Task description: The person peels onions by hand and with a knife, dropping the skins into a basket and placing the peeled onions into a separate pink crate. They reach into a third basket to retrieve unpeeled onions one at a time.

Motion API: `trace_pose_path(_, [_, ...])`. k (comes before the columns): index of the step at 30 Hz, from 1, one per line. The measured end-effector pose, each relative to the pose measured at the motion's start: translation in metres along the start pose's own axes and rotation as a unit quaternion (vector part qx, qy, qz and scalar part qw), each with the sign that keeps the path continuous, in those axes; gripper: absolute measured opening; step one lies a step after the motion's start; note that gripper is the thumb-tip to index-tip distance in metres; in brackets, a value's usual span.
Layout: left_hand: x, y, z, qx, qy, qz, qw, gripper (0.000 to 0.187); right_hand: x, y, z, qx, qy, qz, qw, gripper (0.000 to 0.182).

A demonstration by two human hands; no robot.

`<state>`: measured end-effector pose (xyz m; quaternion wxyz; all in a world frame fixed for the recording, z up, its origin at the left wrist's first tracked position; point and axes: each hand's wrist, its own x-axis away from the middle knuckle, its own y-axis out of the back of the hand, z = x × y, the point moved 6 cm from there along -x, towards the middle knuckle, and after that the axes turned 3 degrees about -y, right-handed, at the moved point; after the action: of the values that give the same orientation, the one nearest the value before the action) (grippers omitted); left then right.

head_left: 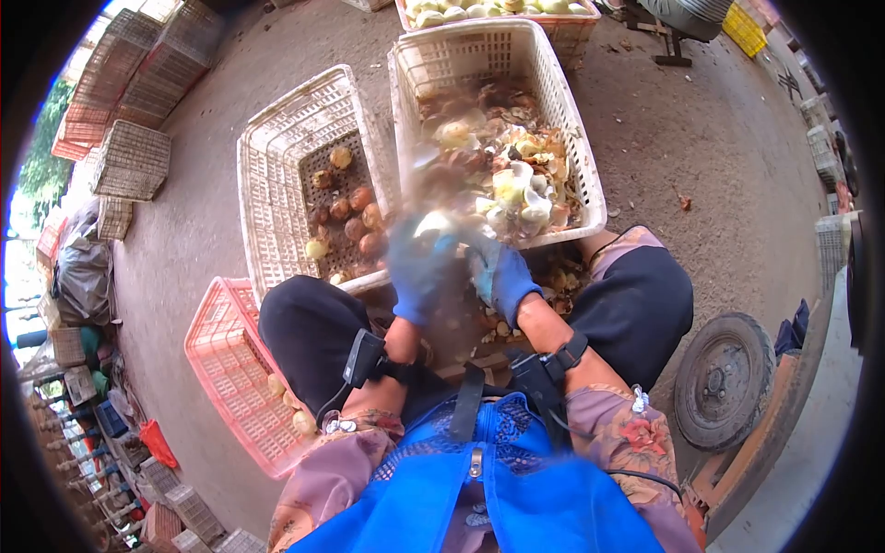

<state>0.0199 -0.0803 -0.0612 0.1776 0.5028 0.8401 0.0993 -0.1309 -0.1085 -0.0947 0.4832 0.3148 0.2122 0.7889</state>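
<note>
My left hand (419, 267), in a blue glove, is closed around a pale peeled-looking onion (435, 224) and smeared by motion. My right hand (501, 275), also gloved in blue, is right beside it with curled fingers; what they hold, if anything, is hidden. Both hands are at the near edge of a white crate (592, 189) full of onion skins (530, 184) and peelings. To its left, a second white crate (263, 212) contains several brown unpeeled onions (358, 210).
By my left knee stands a pink crate (221, 369) with a few onions. Behind the peelings crate is another crate (567, 32) of pale onions. A wheel (725, 381) is at the right. Stacked crates (134, 161) line the left side. Scraps lie between my legs.
</note>
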Motion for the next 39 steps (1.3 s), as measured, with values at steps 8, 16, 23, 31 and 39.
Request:
trace_pose_path(8, [0.010,-0.007,-0.014,0.097,-0.027,0.046,0.994,0.047,-0.023,-0.040,-0.032,-0.549,-0.129,0.027,0.826,0.023])
trace_pose_path(16, [0.009,-0.001,-0.022,0.191,0.010,0.042,0.981,0.054,-0.009,0.023,-0.012,-0.249,0.006,0.009,0.968,0.028])
trace_pose_path(23, [0.009,-0.001,-0.024,0.210,0.002,0.088,0.974,0.060,-0.007,0.033,0.015,-0.388,0.173,0.005,0.905,0.033])
trace_pose_path(31, [0.014,-0.002,-0.015,0.043,-0.065,0.155,0.985,0.061,-0.003,0.028,0.013,-0.456,0.072,0.193,0.866,0.021])
trace_pose_path(39, [0.024,-0.001,-0.015,-0.020,-0.131,0.149,0.980,0.062,-0.016,-0.029,-0.028,-0.602,-0.101,0.249,0.752,0.016])
